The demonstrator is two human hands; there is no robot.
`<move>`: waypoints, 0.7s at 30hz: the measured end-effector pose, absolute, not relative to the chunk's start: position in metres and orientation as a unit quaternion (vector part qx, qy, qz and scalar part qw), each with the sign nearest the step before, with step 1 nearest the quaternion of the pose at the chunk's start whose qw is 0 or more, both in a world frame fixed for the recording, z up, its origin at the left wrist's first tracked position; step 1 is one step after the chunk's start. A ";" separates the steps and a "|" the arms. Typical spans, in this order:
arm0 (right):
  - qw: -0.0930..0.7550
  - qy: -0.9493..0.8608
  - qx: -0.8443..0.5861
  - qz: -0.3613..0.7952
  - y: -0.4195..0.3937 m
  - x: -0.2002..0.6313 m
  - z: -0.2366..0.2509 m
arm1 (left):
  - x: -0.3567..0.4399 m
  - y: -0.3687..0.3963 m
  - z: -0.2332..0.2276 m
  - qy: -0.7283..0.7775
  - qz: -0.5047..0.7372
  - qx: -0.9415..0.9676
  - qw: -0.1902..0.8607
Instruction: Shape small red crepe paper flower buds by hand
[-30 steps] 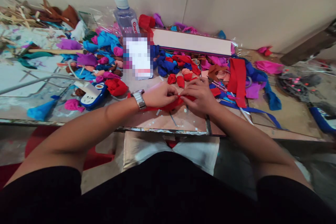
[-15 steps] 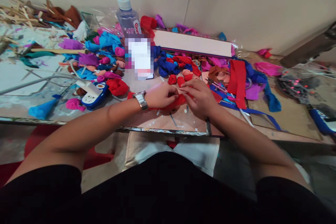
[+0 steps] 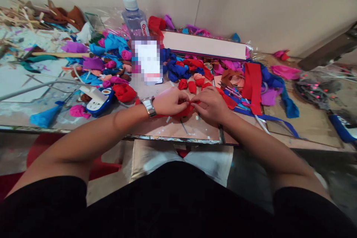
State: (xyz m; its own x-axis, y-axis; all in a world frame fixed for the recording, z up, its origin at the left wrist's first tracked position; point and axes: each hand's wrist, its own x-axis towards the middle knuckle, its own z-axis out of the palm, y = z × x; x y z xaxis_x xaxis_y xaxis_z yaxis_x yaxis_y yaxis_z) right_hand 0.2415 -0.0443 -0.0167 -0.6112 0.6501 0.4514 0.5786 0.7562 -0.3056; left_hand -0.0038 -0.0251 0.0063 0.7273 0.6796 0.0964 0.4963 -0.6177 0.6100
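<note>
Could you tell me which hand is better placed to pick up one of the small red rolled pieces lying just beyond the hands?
Probably the right hand: the red rolled pieces lie just beyond its fingers. The left hand sits slightly farther away. Both pinch the red fabric strip.

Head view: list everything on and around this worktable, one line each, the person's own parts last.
red fabric strip: one, red, table front, pinched by both hands
small rolled buds: several, red, just beyond the hands
fabric scraps: many; blue, pink, purple, red; across the table's middle
wide ribbon: one, red, right of the hands
water bottle: one, clear with white cap, back by the wall
long box: one, pale pink, back centre
wooden sticks: a pile, tan, far left
table: one, paint-spattered
wristwatch: one, silver, left wrist
left hand: fingers on the strip
right hand: fingers on the strip
</note>
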 end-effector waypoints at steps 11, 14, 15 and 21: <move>0.301 -0.888 -0.337 0.085 -0.041 0.241 -0.018 | -0.002 -0.029 0.007 0.315 0.198 0.891 0.262; 0.314 -0.888 -0.325 0.090 -0.038 0.242 -0.021 | -0.003 -0.028 0.007 0.316 0.181 0.894 0.260; 0.316 -0.888 -0.322 0.092 -0.038 0.243 -0.022 | -0.003 -0.027 0.007 0.318 0.177 0.894 0.262; 0.315 -0.887 -0.322 0.100 -0.039 0.242 -0.022 | -0.004 -0.025 0.007 0.325 0.159 0.890 0.276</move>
State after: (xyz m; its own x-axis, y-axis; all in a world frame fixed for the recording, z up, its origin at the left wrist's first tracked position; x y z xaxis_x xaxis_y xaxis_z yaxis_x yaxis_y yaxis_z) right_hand 0.2416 -0.0390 -0.0221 -0.5945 0.6346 0.4938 0.5085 0.7724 -0.3805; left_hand -0.0036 -0.0252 0.0075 0.7380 0.6667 0.1042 0.4905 -0.6361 0.5957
